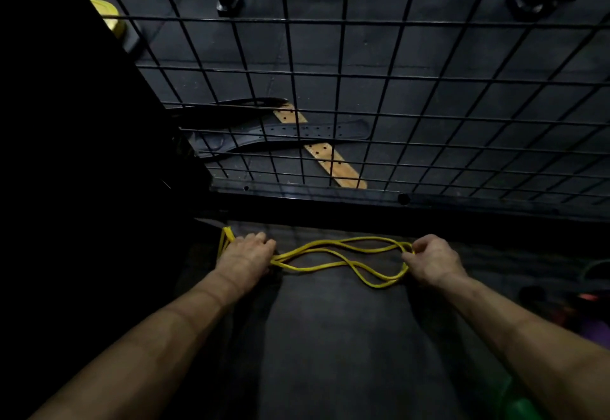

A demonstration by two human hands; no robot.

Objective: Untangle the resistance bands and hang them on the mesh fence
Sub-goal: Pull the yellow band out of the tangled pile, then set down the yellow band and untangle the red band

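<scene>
A thin yellow resistance band [330, 256] lies in crossed, twisted loops low over the dark floor, stretched between both hands. My left hand [247, 253] is closed on its left end, and a short bunch of yellow strands sticks out past my knuckles. At the right end, my right hand [432, 259] pinches the loops between fingers and thumb. The black mesh fence [363, 76] rises just beyond the band, and nothing hangs on the part I see.
Behind the fence lie a black perforated lifting belt [297, 132] and a tan one [336, 164] on the floor. A yellow object [109, 17] sits far left. Dim coloured bands [591, 301] lie at the right. A black panel [82, 122] blocks the left.
</scene>
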